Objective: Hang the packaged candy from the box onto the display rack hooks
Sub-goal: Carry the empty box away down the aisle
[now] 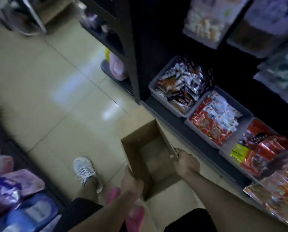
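We find the box held off the floor by both hands, open top facing us. L hand grips the near-left wall, fingers curled round its edge; R hand grips the right wall the same way, thumb over the rim. Interior looks bare – no candy visible inside, tho the frame is dim and blurred, so a flat pack on the bottom can't be ruled out. Hung packs show on the rack upper right; the hooks themselves can't be made out. Grey bins of snacks sit on the low shelf beside the box.

Our judgement: hanging looks done or nearly so, and the step in hand is carrying the box. To do it well – tilt the box toward the light and check the bottom before moving it off, keep both grips on opposite walls so the cardboard doesn't fold, and keep it away from the bins and the feet below
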